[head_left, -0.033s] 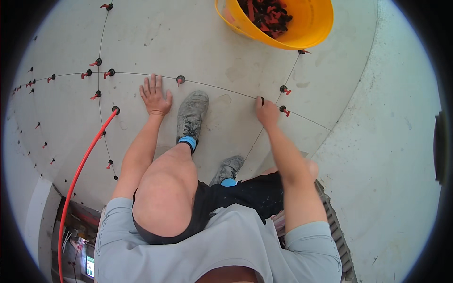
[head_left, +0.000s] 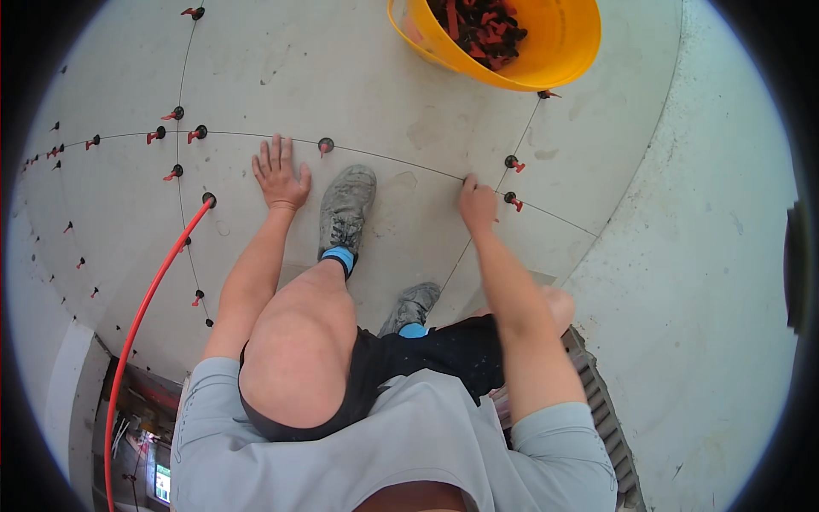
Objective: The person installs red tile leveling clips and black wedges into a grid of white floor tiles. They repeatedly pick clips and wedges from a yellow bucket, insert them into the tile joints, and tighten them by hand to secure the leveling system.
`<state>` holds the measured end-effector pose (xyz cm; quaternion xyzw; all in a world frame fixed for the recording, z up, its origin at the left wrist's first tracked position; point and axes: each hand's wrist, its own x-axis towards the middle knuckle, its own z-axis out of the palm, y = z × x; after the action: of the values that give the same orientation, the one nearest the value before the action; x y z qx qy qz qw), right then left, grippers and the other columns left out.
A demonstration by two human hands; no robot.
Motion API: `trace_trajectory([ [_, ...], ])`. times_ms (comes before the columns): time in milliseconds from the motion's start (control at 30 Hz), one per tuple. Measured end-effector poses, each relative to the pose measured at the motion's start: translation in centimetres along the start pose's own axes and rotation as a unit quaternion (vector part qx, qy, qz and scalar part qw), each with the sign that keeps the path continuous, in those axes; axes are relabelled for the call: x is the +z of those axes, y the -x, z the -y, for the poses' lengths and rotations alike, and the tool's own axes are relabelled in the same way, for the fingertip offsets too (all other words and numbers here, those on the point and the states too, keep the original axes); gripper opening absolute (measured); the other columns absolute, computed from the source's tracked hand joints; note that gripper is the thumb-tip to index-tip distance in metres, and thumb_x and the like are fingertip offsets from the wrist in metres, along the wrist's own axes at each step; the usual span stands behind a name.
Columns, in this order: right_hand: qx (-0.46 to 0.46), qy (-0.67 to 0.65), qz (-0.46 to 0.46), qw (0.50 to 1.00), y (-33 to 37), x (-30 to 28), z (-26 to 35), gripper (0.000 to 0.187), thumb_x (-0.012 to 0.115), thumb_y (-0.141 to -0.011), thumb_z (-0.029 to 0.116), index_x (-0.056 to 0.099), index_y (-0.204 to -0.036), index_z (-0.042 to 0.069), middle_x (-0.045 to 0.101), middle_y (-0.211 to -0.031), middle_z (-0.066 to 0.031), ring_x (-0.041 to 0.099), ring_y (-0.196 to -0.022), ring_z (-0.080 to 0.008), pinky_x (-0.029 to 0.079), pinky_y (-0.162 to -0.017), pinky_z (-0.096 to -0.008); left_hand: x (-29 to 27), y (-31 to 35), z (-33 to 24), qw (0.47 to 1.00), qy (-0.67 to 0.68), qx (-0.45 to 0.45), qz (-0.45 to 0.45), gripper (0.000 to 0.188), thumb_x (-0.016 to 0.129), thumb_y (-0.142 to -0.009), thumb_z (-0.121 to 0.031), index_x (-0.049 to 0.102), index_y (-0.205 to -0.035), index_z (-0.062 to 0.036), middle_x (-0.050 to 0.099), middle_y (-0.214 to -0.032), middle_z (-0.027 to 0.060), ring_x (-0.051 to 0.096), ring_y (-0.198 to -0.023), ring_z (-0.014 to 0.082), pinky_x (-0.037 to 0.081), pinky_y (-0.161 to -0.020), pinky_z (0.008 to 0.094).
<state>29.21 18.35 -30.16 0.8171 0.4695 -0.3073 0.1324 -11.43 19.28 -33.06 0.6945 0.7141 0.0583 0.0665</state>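
My left hand (head_left: 281, 181) lies flat on a large pale tile (head_left: 401, 218), fingers spread, just below a thin joint. Beside it, a red and black tile leveling spacer (head_left: 326, 146) stands in that joint. Farther right, my right hand (head_left: 478, 206) is closed at the same joint on a small tile leveling spacer, mostly hidden by the fingers; a reddish bit shows below the hand. Close to its right are two more spacers, one on the joint (head_left: 513, 199) and one above it (head_left: 514, 162).
A yellow bucket (head_left: 559, 43) of red and black spacers stands at the top. More spacers (head_left: 174, 171) line the joints on the left. A red hose-like line (head_left: 141, 316) arcs down the left side. My shoes (head_left: 348, 200) rest on the tile.
My right hand has shifted slightly left and turned at the wrist over the spacer, and its forearm has swung a little. My left hand stays put.
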Motion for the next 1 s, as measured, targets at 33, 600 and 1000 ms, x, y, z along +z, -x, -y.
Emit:
trace_trajectory([
  [33,0.136,-0.186,-0.002,0.973,-0.5,1.9,0.1,0.038,0.045,-0.095,0.034,0.066,-0.085,0.005,0.067,-0.076,-0.0128,0.065,-0.070,-0.0297,0.049,-0.062,-0.0407,0.1,-0.1,-0.4,1.000,0.000,0.002,-0.001,0.069,0.055,-0.082,-0.038,0.041,-0.146,-0.0154,0.031,-0.157,0.0051,0.023,-0.145,0.0305,0.011,-0.118,0.0531],
  [600,0.403,-0.714,0.092,0.565,0.5,-0.7,0.5,0.040,0.047,-0.096,0.042,0.053,-0.075,0.009,0.043,-0.058,0.0021,0.039,-0.052,-0.0114,0.028,-0.044,-0.0263,0.4,-0.2,-0.6,1.000,0.006,0.002,0.002,0.070,0.054,-0.083,-0.039,0.039,-0.148,-0.0170,0.030,-0.157,0.0032,0.021,-0.146,0.0289,0.010,-0.119,0.0524],
  [1000,0.137,-0.513,0.088,0.843,6.2,-3.2,-1.9,0.049,0.055,-0.093,0.041,0.057,-0.063,0.003,0.047,-0.050,-0.0035,0.040,-0.041,-0.0140,0.028,-0.041,-0.0304,0.0,0.2,-0.3,1.000,0.004,-0.001,0.013,0.070,0.056,-0.081,-0.037,0.040,-0.147,-0.0157,0.032,-0.156,0.0055,0.023,-0.145,0.0307,0.012,-0.118,0.0538],
])
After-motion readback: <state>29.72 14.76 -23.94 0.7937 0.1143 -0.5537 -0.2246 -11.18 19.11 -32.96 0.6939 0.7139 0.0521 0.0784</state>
